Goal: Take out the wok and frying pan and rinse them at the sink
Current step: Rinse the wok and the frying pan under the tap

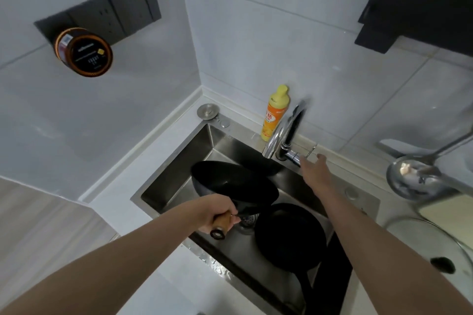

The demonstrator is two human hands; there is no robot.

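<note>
A black wok [231, 184] with a wooden handle hangs tilted over the steel sink [179, 161]. My left hand [216, 212] grips that wooden handle near its dark end. A black frying pan [290, 235] lies in the sink basin on the right, its long handle pointing toward me. My right hand [314, 170] reaches out with straight fingers to the chrome faucet [286, 133], its fingertips at the lever beside the faucet base. No water stream is visible.
An orange dish soap bottle [273, 112] stands behind the faucet. A round metal stopper [208, 110] lies at the sink's back corner. A ladle [414, 179], a cutting board and a glass lid [440, 258] sit right. A dark jar [83, 52] and sockets are on the left wall.
</note>
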